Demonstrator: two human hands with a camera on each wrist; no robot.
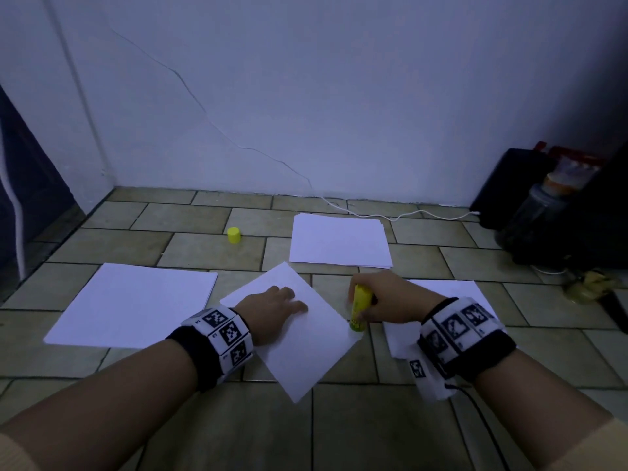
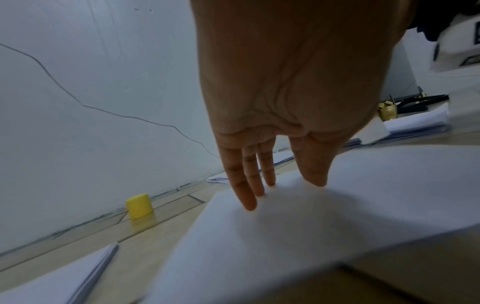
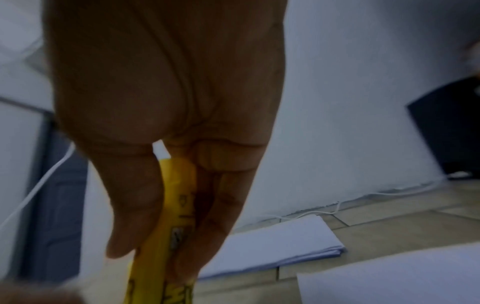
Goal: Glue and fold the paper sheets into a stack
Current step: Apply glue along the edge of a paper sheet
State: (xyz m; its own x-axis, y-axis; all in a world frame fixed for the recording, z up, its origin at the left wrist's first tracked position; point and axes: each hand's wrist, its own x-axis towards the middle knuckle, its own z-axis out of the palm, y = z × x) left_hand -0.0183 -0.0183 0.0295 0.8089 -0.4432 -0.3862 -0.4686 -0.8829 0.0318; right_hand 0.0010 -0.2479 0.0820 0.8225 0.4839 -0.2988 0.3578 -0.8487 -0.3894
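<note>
A white paper sheet (image 1: 306,338) lies turned like a diamond on the tiled floor in front of me. My left hand (image 1: 275,302) presses flat on it with straight fingers (image 2: 246,193), seen on the sheet (image 2: 285,226) in the left wrist view. My right hand (image 1: 372,302) grips a yellow glue stick (image 1: 358,309), whose lower end touches the sheet's right edge. In the right wrist view the fingers (image 3: 135,205) curl round the glue stick (image 3: 171,226). The yellow cap (image 1: 234,235) stands apart on the floor.
A paper stack (image 1: 339,241) lies further back, another sheet pile (image 1: 132,305) at the left, and more paper (image 1: 452,290) under my right wrist. A white cable (image 1: 390,217) runs along the wall. Dark bags and a bottle (image 1: 543,202) fill the right corner.
</note>
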